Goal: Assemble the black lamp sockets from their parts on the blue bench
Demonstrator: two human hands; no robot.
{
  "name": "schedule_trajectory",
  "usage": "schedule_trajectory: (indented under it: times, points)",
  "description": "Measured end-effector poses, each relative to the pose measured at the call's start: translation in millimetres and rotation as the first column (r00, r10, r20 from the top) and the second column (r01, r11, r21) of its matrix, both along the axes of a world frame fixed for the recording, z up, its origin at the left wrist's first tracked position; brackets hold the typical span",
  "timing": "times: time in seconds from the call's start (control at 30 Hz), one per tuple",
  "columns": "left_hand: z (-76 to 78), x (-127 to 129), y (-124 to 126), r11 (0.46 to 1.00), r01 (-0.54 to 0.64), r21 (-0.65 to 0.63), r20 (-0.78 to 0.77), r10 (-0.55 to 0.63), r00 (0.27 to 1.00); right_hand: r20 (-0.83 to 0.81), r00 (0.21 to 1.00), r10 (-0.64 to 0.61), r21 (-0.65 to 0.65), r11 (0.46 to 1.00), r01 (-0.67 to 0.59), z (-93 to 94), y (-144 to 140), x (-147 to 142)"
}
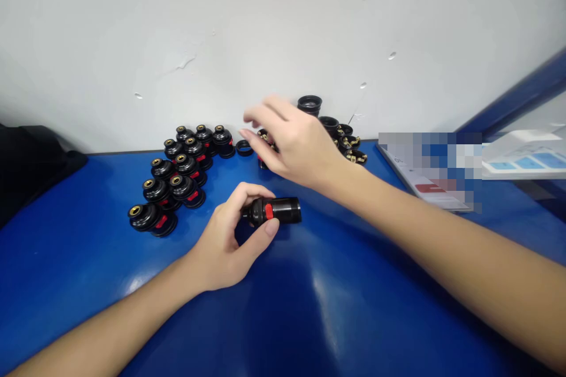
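Observation:
My left hand (230,235) grips a black lamp socket with a red switch (276,211), held on its side just above the blue table (336,306). My right hand (294,141) reaches out over the far middle of the table, fingers apart and empty, above a loose black ring (244,147) and small black parts. Behind that hand lies a pile of black sleeves and brass-fitted pieces (345,138) against the wall.
Several assembled black sockets with brass tops and red switches (179,179) stand in rows at the left back. A dark object (30,159) sits at the far left. Papers and a white box (522,156) lie at the right.

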State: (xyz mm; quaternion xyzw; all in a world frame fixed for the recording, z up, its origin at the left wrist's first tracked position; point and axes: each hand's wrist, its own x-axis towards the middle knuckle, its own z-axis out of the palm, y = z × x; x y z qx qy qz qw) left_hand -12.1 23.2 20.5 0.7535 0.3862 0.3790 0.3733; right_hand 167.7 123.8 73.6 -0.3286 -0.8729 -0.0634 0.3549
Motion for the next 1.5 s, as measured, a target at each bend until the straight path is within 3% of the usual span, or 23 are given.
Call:
schedule_trajectory:
  times: [0.07,0.17,0.23,0.37,0.43,0.47,0.53,0.67,0.73,0.8,0.87,1.0,1.07,1.2,1.3,1.5]
  points:
    - [-1.7,0.9,0.0,1.0,0.011,0.003,-0.016,-0.011,1.0,-0.175,0.984,0.012,-0.143,0.989,-0.038,1.6,-17.5,13.4]
    - [-4.4,1.0,0.6,1.0,0.023,0.006,-0.068,-0.022,0.997,-0.16,0.986,-0.056,-0.384,0.923,-0.01,-3.8,-47.3,30.7]
    - [-5.5,0.8,1.1,0.999,0.054,-0.006,-0.098,-0.054,0.994,-0.102,0.992,-0.069,-0.575,0.818,-0.002,-10.8,-66.2,40.3]
    - [-4.6,2.2,0.3,0.996,0.089,0.031,-0.142,-0.084,0.986,-0.17,0.981,-0.094,-0.843,0.53,-0.095,-27.2,-94.4,53.2]
    - [-3.2,3.5,-1.1,0.994,0.104,0.032,-0.173,-0.097,0.98,-0.23,0.962,-0.145,-0.886,0.441,-0.145,-33.6,-102.4,55.3]
    - [-2.3,4.0,-1.9,0.994,0.11,0.025,-0.179,-0.104,0.978,-0.253,0.954,-0.159,-0.889,0.428,-0.165,-35.9,-104.9,55.4]
    - [-0.5,4.5,-3.1,0.994,0.111,-0.01,-0.172,-0.111,0.979,-0.292,0.945,-0.148,-0.848,0.497,-0.184,-39.1,-107.3,54.7]
    - [2.2,3.6,-2.2,0.991,0.094,-0.095,-0.121,-0.105,0.987,-0.32,0.947,-0.003,-0.612,0.764,-0.204,-43.6,-106.4,55.3]
    - [2.0,2.9,-0.9,0.99,0.092,-0.108,-0.097,-0.102,0.99,-0.33,0.942,0.064,-0.494,0.838,-0.23,-47.6,-105.4,56.9]
    - [1.0,2.4,-0.2,0.991,0.087,-0.098,-0.089,-0.095,0.991,-0.348,0.932,0.096,-0.417,0.875,-0.246,-52.2,-105.1,57.8]
    - [-0.4,2.1,-0.7,0.994,0.081,-0.078,-0.102,-0.088,0.991,-0.381,0.922,0.068,-0.422,0.875,-0.239,-55.4,-105.4,57.5]
    - [-2.0,2.1,-2.7,0.995,0.09,-0.041,-0.143,-0.095,0.985,-0.355,0.934,-0.053,-0.593,0.785,-0.181,-54.4,-105.6,56.1]
    - [-1.8,2.2,-2.6,0.995,0.096,-0.04,-0.135,-0.1,0.986,-0.327,0.943,-0.06,-0.621,0.765,-0.167,-53.5,-104.8,56.3]
    - [-1.4,1.7,-0.9,0.997,0.065,-0.05,-0.096,-0.07,0.993,-0.448,0.891,0.067,-0.503,0.805,-0.314,-57.4,-103.9,56.9]
    - [-1.9,0.9,-0.6,0.997,0.058,-0.042,-0.071,-0.061,0.996,-0.514,0.848,0.128,-0.447,0.804,-0.392,-60.4,-104.9,56.0]
    - [-4.0,2.4,-1.3,0.997,0.073,-0.011,-0.105,-0.074,0.992,-0.404,0.914,-0.04,-0.621,0.746,-0.242,-57.7,-103.0,57.3]
